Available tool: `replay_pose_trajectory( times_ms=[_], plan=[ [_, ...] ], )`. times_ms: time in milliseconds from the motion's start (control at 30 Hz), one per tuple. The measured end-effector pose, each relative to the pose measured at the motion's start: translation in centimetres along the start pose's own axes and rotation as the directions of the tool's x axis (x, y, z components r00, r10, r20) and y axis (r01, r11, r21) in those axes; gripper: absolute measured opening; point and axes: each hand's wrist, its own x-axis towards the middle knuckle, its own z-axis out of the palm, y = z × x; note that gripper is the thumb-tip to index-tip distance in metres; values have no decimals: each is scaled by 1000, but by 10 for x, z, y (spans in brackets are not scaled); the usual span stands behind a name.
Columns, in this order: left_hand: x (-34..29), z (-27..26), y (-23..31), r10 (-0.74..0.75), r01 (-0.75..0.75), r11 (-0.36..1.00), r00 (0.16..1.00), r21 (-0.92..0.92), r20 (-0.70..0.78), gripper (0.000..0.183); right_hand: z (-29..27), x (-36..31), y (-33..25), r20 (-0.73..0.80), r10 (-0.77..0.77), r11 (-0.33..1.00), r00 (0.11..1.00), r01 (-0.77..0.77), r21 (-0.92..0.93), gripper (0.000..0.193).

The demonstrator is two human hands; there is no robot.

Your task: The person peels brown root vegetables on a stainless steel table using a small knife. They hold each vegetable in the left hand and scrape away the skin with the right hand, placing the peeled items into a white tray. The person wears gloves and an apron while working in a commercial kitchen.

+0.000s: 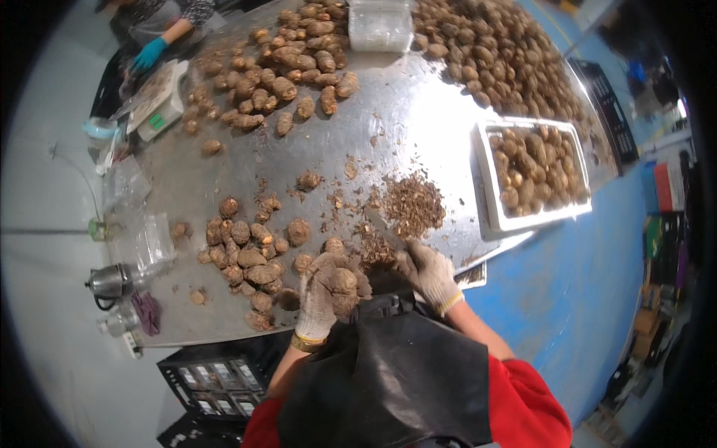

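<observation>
In a soiled white glove, my left hand (319, 300) is closed round a brown taro (343, 285) at the table's near edge. My right hand (432, 276), gloved alike, grips a knife (382, 226) whose blade points up and left, away from the taro. Beneath and beyond the blade, brown peel scraps (414, 205) are heaped on the metal table (299, 149). Just left of my left hand lies a small pile of rough taros (252, 256), and one loose taro (308, 180) sits farther out. The knife's handle is mostly hidden in my fist.
A white foam box (489, 183) of taros stands at the right edge. Larger taro heaps (284, 63) (500, 52) and clear plastic trays (381, 26) lie at the far side. A scale (159, 101), a person's teal-gloved hand (151, 54), a kettle (107, 285) and a purple cloth (146, 312) are left.
</observation>
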Motion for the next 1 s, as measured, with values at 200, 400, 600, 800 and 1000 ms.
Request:
replay_pose_trajectory(
  times_ms=[200, 400, 600, 800, 1000],
  plan=[
    [6, -43, -23, -56, 54, 998, 991, -19, -124, 39, -31, -25, -53, -11, -209, 931, 978, 202, 303, 32],
    [9, -20, -16, 59, -20, 968, 987, 249, -151, 24, -20, -11, -43, 93, -92, 996, 991, 90, 27, 31],
    [11, -36, -26, 23, 3, 984, 989, -177, 145, 51, -24, -14, -32, -41, -87, 973, 995, 93, 211, 32],
    [5, -38, -30, 222, -116, 797, 969, 593, -109, 20, -29, -22, -63, 126, -270, 946, 955, 239, 219, 30],
    [5, -24, -14, 29, -24, 998, 993, 51, -112, 20, -7, -8, -35, 57, -121, 989, 991, 116, 92, 30]
  ],
)
